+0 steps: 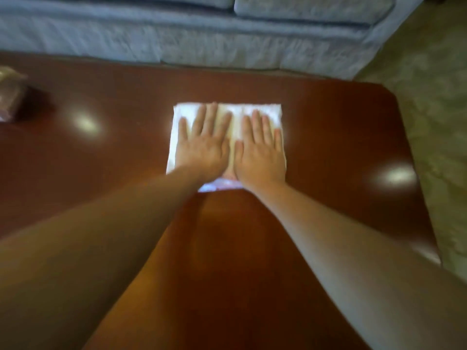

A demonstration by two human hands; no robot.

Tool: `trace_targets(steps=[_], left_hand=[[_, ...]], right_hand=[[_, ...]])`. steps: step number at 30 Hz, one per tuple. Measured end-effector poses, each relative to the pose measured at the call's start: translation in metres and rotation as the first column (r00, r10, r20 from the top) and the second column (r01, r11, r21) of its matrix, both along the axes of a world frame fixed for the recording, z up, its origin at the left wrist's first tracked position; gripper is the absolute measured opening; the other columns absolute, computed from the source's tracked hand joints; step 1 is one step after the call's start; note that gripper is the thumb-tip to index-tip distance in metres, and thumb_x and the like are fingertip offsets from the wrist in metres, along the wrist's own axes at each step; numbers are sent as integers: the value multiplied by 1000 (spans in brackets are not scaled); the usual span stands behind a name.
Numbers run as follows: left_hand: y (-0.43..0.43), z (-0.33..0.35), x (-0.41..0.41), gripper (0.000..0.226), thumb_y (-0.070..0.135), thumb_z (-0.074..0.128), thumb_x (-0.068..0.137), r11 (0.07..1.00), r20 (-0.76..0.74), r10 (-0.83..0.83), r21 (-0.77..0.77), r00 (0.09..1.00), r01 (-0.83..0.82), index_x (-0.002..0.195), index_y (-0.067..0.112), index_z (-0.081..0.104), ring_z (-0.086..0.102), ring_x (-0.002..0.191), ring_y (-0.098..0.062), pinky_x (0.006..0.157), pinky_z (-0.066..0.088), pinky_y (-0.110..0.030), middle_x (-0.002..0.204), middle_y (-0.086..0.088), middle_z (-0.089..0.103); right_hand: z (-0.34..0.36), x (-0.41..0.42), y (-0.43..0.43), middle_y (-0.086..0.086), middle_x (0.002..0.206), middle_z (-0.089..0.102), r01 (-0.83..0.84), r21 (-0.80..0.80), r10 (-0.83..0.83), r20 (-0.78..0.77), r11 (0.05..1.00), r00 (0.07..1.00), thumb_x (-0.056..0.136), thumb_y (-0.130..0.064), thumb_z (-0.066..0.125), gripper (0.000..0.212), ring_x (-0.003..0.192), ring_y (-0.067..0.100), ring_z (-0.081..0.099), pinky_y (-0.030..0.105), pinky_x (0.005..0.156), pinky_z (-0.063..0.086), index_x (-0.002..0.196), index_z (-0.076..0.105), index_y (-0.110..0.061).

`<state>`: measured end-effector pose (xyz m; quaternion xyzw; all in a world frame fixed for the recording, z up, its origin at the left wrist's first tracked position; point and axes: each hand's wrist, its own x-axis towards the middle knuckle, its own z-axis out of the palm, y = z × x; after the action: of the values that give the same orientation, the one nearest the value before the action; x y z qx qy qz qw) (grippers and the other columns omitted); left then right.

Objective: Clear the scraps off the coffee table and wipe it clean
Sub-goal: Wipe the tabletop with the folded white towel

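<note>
Both forearms reached across the surface [328, 137]; left hand [202, 145] and right hand [260, 150] lay atop the white cloth [235, 114], fingers [209, 117] spread flat, gripping nothing, evidently pressing to wipe.

sofa [177, 34]: blue-grey, cushioned, runs across beyond the fingertips, past the far edge | carpet [434, 109]: pale greenish, off to the right of the right hand and down that side | crinkly clear wrapper or bag [10, 94]: far left of the left hand, too blurred to tell which
</note>
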<state>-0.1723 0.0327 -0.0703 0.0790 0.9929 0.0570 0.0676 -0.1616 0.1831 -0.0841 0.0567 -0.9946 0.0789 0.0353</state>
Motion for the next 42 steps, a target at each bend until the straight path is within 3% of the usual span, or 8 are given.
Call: trace_targets(steps=[6, 10, 14, 21, 24, 31, 38, 42], left_hand=[[27, -7, 137, 66, 39, 32, 98, 998, -48, -60, -19, 997, 59, 160, 16, 38, 24, 157, -38, 117, 26, -71, 168, -18, 28], [75, -11, 245, 70, 45, 48, 92, 994, 24, -112, -9, 993, 112, 157, 19, 44, 25, 157, -38, 112, 30, -73, 168, -16, 27], [124, -8, 285, 68, 56, 52, 84, 999, -47, -15, 33, 999, 17, 146, 27, 60, 38, 149, -30, 107, 38, -70, 160, -11, 46], [127, -9, 217, 69, 41, 47, 93, 992, -43, -109, 59, 993, 112, 159, 24, 40, 26, 156, -31, 114, 29, -70, 170, -13, 26], [134, -3, 141, 64, 38, 39, 98, 991, -59, -109, 72, 992, 114, 161, 23, 37, 18, 159, -33, 118, 24, -70, 171, -13, 23], [105, -5, -43, 58, 42, 25, 108, 987, -14, -135, 86, 991, 135, 165, 35, 16, -2, 162, -21, 124, 3, -64, 176, 0, 7], [43, -1, -67, 58, 35, 21, 108, 987, -23, -108, 120, 994, 110, 165, 34, 11, -6, 161, -18, 123, -8, -65, 175, 3, 8], [-65, 4, -80, 59, 32, 20, 107, 997, -8, -36, 73, 999, 37, 166, 33, 8, -8, 161, -20, 123, -4, -68, 175, 1, 5]], right_hand=[[4, 142, 29, 6, 175, 13, 22, 60, -28, 102, 998, 994, 103, -40, 28, 69, 162, 23, 11, 50, 128, 21, 166, 18, -15], [-3, 255, 74, 7, 171, 28, 85, 83, -96, 140, 993, 985, 105, -38, 25, 62, 156, 27, 31, 50, 120, 30, 157, 44, -11], [-5, 291, 120, 3, 170, 25, 110, 133, -133, 179, 985, 975, 104, -43, 18, 61, 161, 20, 14, 44, 124, 18, 151, 46, -16], [-2, 225, 131, 8, 167, 37, 58, -6, -57, 86, 998, 995, 106, -39, 26, 60, 160, 24, 21, 49, 122, 27, 158, 42, -14], [7, 152, 139, 11, 168, 34, 60, -3, -59, 96, 998, 994, 101, -36, 36, 65, 157, 28, 29, 52, 124, 29, 160, 38, -10], [-3, -25, 112, 17, 169, 31, 116, 0, -116, 71, 993, 991, 103, -40, 25, 66, 157, 36, 28, 58, 124, 21, 160, 38, -9], [10, -54, 39, 23, 172, 14, 127, 27, -129, 95, 991, 987, 102, -40, 14, 71, 160, 41, 10, 57, 128, 7, 164, 22, -6], [11, -73, -70, 18, 174, 9, 33, -3, -32, 66, 999, 997, 103, -39, 14, 69, 162, 36, 4, 52, 131, 4, 166, 19, -11]])
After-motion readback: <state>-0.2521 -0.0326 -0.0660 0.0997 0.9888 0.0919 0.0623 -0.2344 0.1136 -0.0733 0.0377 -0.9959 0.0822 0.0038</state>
